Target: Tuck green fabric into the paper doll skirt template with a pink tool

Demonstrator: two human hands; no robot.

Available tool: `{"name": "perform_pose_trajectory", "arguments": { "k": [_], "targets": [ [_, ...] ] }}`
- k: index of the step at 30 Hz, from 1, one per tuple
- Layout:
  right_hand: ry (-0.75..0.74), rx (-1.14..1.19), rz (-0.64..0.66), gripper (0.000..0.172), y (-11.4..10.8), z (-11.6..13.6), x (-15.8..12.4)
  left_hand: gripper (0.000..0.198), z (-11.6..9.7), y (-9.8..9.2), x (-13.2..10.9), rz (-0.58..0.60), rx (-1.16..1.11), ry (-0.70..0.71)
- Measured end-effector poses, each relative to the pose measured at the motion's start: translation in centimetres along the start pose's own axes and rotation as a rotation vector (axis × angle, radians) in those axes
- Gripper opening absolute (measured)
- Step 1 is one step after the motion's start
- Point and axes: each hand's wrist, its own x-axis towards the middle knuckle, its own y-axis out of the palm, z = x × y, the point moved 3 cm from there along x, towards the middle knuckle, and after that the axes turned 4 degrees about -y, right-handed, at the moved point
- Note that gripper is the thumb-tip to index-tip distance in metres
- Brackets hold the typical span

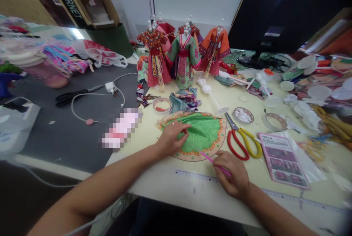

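Observation:
A green patterned cloth piece (205,129) with a peach and orange scalloped border lies partly folded on the cream table. My left hand (173,139) is over its left half, thumb and forefinger bent together in a pinch; whatever is between the tips is too small to make out. In my right hand (232,173), a slim pink pen-like tool (210,158) is gripped, its tip at the lower border of the cloth. Red and yellow handled scissors (239,139) lie just right of the cloth. Below the cloth, a clear ruler (192,174) runs partly under my right hand.
Several dressed doll figures (183,54) stand at the back, near a black monitor (275,16). Tape rolls (162,106), cloth scraps (183,100) and a white stand (217,104) lie beyond the cloth. A pink-edged card (283,161) is at right, black scissors (73,96) at left.

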Motion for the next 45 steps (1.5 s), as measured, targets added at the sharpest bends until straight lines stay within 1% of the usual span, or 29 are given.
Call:
{"name": "perform_pose_trajectory", "arguments": {
  "k": [3,6,15,19,30,38,45],
  "targets": [
    [-0.034,-0.026,0.027,0.025,0.1,0.0,-0.3,0.028,-0.3,0.0,0.0,-0.009,0.008,0.023],
    [-0.045,-0.04,0.046,0.024,0.2,-0.1,-0.3,0.028,-0.5,0.0,0.0,-0.001,0.022,0.04],
    [-0.058,-0.054,0.045,0.024,0.4,-0.1,0.1,0.026,-0.9,0.4,-0.3,0.198,0.077,0.115],
    [-0.068,-0.056,0.048,0.026,0.4,-0.2,0.3,0.028,-0.7,0.5,-0.4,0.271,0.097,0.125],
    [-0.069,-0.025,0.081,0.029,0.4,-0.9,0.4,0.031,-0.3,1.2,-0.8,0.383,0.158,0.172],
    [-0.075,-0.007,0.114,0.03,0.6,-1.0,0.3,0.028,-0.6,1.2,-0.6,0.416,0.188,0.21],
    [-0.079,0.01,0.132,0.033,0.6,-1.2,0.1,0.028,-0.5,1.4,-0.7,0.429,0.188,0.202]
  ]
}}
